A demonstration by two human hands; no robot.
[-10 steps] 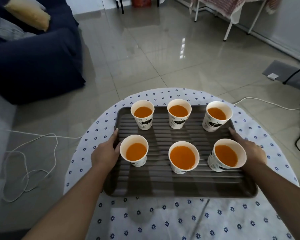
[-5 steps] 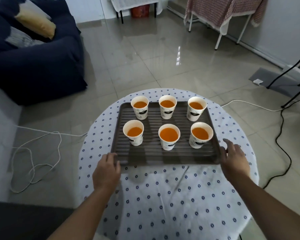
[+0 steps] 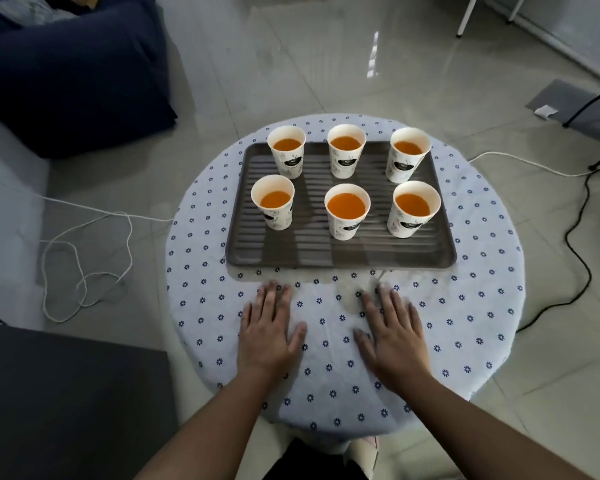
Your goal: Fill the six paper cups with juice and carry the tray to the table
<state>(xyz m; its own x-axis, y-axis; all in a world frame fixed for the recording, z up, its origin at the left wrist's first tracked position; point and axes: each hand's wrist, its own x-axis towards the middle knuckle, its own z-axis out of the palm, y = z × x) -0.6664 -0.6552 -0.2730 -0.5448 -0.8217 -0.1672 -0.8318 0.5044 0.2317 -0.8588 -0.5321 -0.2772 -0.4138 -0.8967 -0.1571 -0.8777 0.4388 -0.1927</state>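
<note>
A dark ribbed tray (image 3: 340, 252) rests on the round table (image 3: 471, 271), which wears a white cloth with small blue flowers. Several white paper cups stand on the tray in two rows, each holding orange juice; the front middle cup (image 3: 346, 211) is fullest. My left hand (image 3: 269, 332) lies flat on the cloth just in front of the tray, palm down, fingers apart. My right hand (image 3: 390, 332) lies flat beside it in the same way. Neither hand touches the tray.
A dark blue sofa (image 3: 70, 64) fills the upper left. A white cord (image 3: 84, 265) loops over the tiled floor left of the table. A black cable (image 3: 575, 258) runs along the floor on the right. A dark surface (image 3: 66, 403) sits at lower left.
Both hands let go of the tray's sides and drew back toward me, settling flat on the cloth. The tray stays on the table.
</note>
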